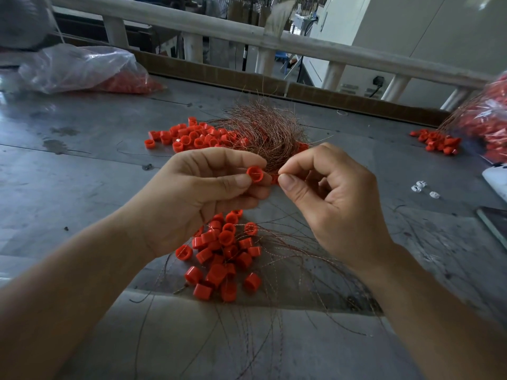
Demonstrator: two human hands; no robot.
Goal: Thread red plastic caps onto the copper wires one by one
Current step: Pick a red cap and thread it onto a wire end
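The left hand [203, 193] pinches 1 red cap [255, 174] between thumb and forefinger. The right hand [329, 198] pinches a thin copper wire [277, 175] just beside it, above the grey table [82, 160].

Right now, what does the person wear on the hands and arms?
Nothing that shows: the left hand and the right hand have no gloves or visible rings, no sleeve reaches into view on either arm, and neither wrist carries a watch or band.
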